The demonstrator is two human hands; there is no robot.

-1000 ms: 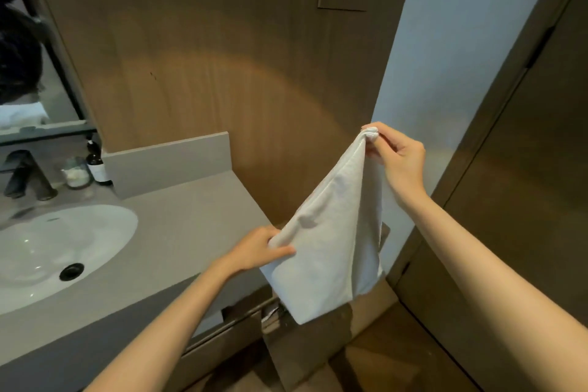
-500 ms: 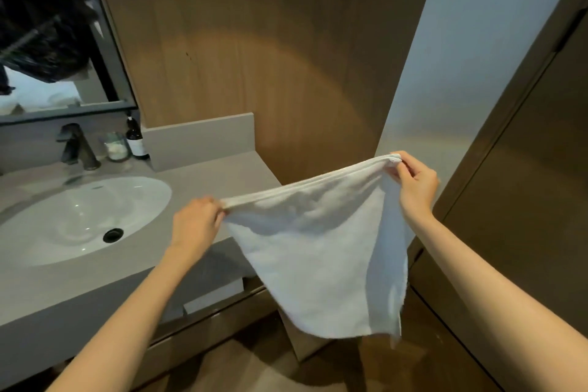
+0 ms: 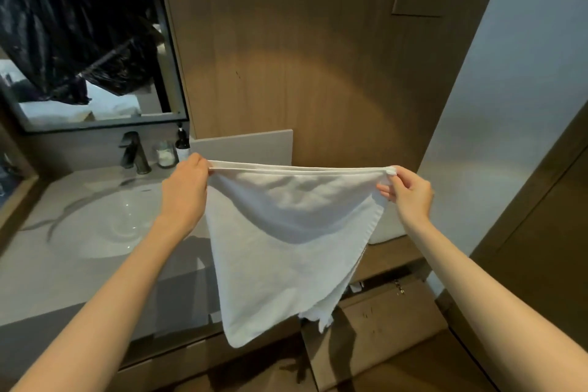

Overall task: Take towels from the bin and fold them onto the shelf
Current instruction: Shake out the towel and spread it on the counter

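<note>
Both hands — left hand (image 3: 184, 192), right hand (image 3: 409, 192) — now pinch the towel (image 3: 286, 251) stretched level, no longer slanted — probably ready for folding.

One wide-angle camera sits on the person's head and looks forward and down along both forearms. The left hand (image 3: 184, 191) and the right hand (image 3: 410, 196) are near the lens, with the towel (image 3: 286, 248) between them at the middle of the frame. The bench (image 3: 47, 289) with the sink (image 3: 105, 223) lies at lower left; the wooden wall (image 3: 302, 57) stands straight ahead.
</note>
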